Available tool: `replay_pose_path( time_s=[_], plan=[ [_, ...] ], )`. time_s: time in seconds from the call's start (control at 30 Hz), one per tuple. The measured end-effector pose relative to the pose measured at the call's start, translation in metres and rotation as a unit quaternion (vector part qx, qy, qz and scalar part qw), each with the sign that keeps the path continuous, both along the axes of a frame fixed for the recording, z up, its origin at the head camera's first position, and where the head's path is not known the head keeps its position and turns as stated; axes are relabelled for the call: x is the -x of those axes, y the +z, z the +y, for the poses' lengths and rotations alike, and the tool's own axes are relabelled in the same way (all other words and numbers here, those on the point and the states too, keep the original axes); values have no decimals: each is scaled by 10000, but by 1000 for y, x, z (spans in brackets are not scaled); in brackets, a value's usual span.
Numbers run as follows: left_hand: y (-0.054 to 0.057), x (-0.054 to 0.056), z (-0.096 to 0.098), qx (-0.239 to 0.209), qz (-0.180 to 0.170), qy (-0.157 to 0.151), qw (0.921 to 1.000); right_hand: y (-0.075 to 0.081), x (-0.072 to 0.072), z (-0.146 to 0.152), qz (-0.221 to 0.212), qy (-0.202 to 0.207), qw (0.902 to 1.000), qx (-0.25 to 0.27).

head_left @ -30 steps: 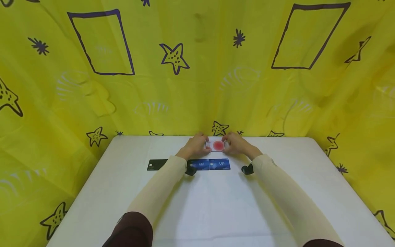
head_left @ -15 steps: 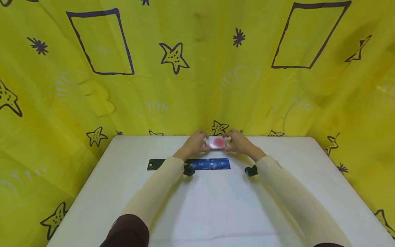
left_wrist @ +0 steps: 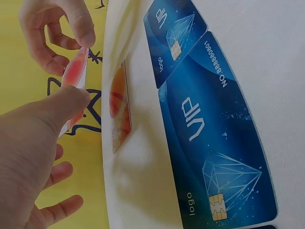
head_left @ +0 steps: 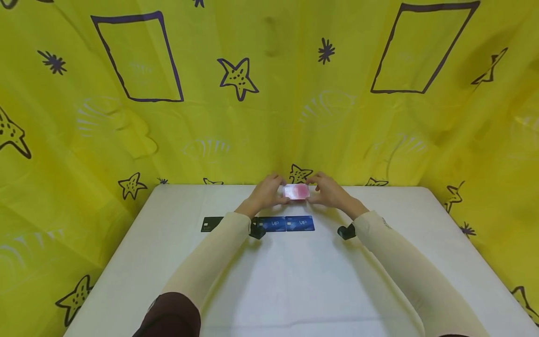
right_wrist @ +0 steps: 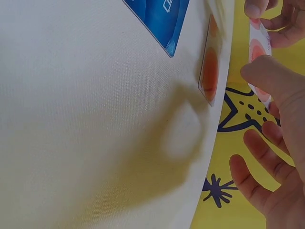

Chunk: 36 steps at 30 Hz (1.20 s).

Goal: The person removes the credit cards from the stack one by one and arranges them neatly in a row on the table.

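A white card with a red-pink round print (head_left: 296, 191) is held up above the far edge of the table, glossy with glare. My left hand (head_left: 265, 193) pinches its left end, and my right hand (head_left: 330, 192) pinches the right end. Up close in the left wrist view, the held card (left_wrist: 76, 71) is seen almost edge-on, my left thumb across it. Below it, a second card with orange-red circles (left_wrist: 121, 107) lies on the table; the right wrist view shows this lying card (right_wrist: 210, 69) apart from the raised one.
Nearer me on the white table (head_left: 294, 281) is a row of cards: a black card (head_left: 210, 224) partly under my left sleeve, a blue VIP card (head_left: 272, 223) and another blue VIP card (head_left: 300, 223). A yellow patterned curtain (head_left: 278, 126) rises behind the table.
Both hands have lifted the card slightly upward and away from the table, and it has tilted so its face catches more glare. The row of cards stays put.
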State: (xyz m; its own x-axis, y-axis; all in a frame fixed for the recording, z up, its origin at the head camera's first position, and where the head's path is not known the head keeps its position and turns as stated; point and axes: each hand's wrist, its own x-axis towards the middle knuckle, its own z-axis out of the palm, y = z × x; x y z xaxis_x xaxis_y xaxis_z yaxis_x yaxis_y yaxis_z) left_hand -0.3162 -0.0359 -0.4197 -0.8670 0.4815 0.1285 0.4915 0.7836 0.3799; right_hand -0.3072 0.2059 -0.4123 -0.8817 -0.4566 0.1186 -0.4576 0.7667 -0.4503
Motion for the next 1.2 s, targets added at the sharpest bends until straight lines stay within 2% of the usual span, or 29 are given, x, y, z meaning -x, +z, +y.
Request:
replay_pose_path(
  time_s=[0.63, 0.97, 1.2],
  plan=[
    [3, -3, 5, 155, 1, 38, 9999, 1, -2, 4, 24, -15, 10000, -65],
    [0, -6, 14, 305, 447, -264, 9982, 8, -11, 15, -14, 236, 9997, 34],
    [2, -11, 22, 208, 279, -238, 9991, 8, -14, 25, -95, 246, 9996, -24]
  ],
)
